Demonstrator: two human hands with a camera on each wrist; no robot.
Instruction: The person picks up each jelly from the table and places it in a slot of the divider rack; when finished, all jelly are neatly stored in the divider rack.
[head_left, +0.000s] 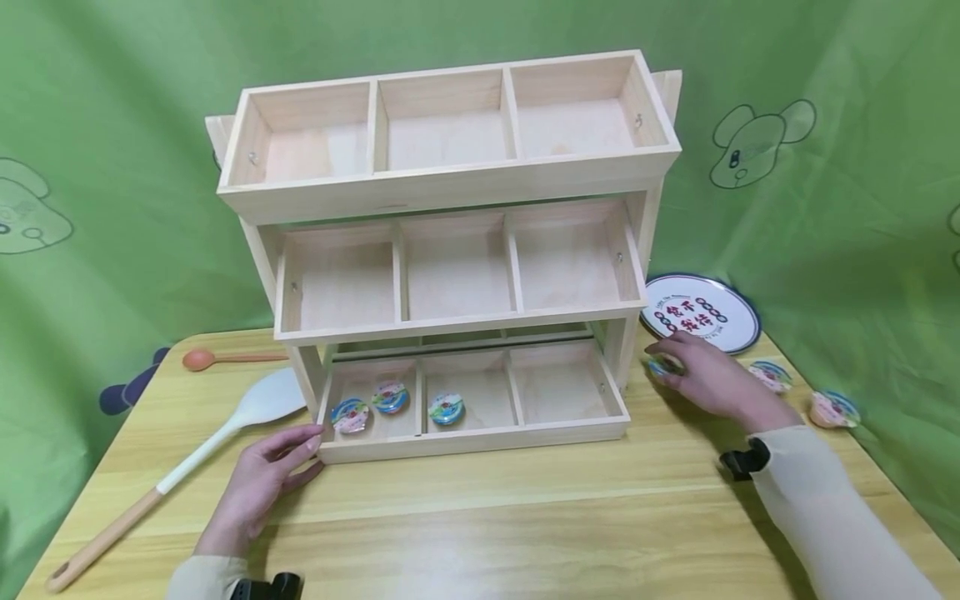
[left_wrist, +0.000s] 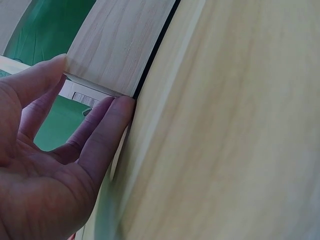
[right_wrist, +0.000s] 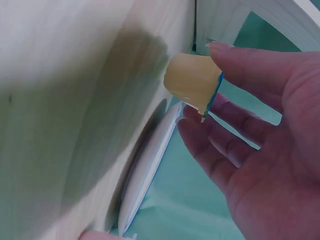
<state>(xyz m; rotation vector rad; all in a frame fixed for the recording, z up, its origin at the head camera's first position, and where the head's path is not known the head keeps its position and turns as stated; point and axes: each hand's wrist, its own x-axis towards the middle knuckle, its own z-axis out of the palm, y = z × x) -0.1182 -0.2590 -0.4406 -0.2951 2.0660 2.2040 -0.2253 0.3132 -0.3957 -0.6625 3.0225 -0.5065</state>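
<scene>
A three-tier wooden rack (head_left: 450, 179) stands in the middle of the table. My left hand (head_left: 264, 479) grips the left front corner of its bottom tray (head_left: 472, 442), thumb at the upper edge and fingers at the lower in the left wrist view. To the right of the rack, my right hand (head_left: 708, 379) pinches a jelly cup (right_wrist: 192, 82) with a yellow body, held above the table between thumb and fingers. Two jelly cups sit in the bottom tray's left compartment, one pink (head_left: 349, 416) and another (head_left: 391, 397) beside it. A third cup (head_left: 447, 408) sits in the middle compartment.
Two more jelly cups, one nearer the plate (head_left: 770, 377) and a pink one (head_left: 834, 409), stand at the right. Behind my right hand lies a white plate (head_left: 701, 304). A white spatula (head_left: 198, 454) and an orange spoon (head_left: 199, 359) lie at the left. Green cloth (head_left: 847, 225) surrounds the table.
</scene>
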